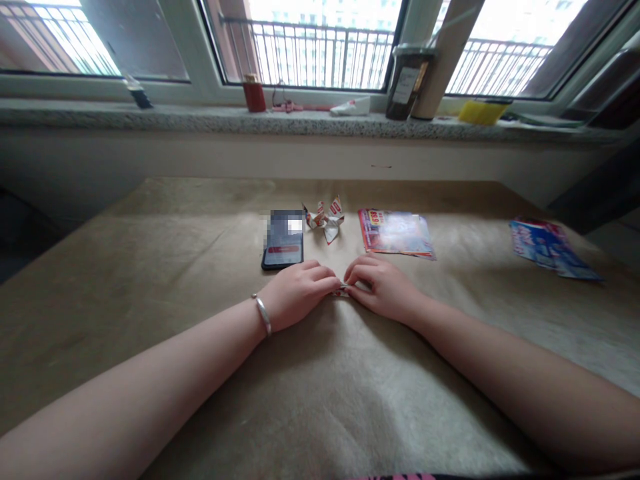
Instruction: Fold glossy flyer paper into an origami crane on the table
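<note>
A small folded piece of printed paper (341,291) lies on the table between my two hands, mostly covered by fingers. My left hand (305,290), with a silver bracelet at the wrist, pinches its left side. From the other side, the thumb and fingers of my right hand (377,283) close on its right end. Just beyond my left hand lies a phone (283,241) with a lit screen. Right of the phone stands a folded paper flower shape (326,219) with pointed petals, made of printed paper.
Colourful printed leaflets (397,233) are stacked beyond my right hand. More blue leaflets (550,248) lie fanned at the far right of the brown table (225,387). Along the stone windowsill (200,121) stand a red container (254,93), a dark jar (407,83) and a yellow item (483,112).
</note>
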A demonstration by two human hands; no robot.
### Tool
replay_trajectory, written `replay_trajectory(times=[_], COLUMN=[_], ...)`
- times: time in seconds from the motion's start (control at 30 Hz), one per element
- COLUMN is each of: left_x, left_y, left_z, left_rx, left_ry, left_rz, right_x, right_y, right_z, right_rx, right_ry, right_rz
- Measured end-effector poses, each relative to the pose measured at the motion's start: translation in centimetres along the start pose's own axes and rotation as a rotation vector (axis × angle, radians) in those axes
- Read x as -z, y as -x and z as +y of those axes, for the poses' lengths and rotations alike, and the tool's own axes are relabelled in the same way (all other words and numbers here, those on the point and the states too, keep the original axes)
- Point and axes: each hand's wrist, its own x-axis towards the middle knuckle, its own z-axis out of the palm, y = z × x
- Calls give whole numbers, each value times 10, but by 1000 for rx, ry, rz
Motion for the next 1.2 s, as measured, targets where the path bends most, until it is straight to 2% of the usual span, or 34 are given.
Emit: replay_trajectory(times=[0.1,0.2,0.43,0.6,0.83,1.03,1.2], left_x=[1,0,-2,-2,-8,-11,-7], left_y=[0,1,4,2,-1,-2,-2], left_z=[0,0,-1,-2,-3,-6,-4], left_rx=[-38,-15,176,270,200,142,111], left_ry=[41,106,406,492,363,165,111], left_rz=[-15,-9,101,91,137,131,105], right_x=[0,2,4,3,-3,-7,-5], right_y=[0,-1,0,2,-2,-3,-4], right_z=[0,-1,-5,-6,-4,-2,-4], right_rx=[-8,-38,-170,-153,-138,-34,31], right_ry=[-7,-16,-158,-233,-105,50,130], right_rz=[-2,-3,14,12,23,42,34])
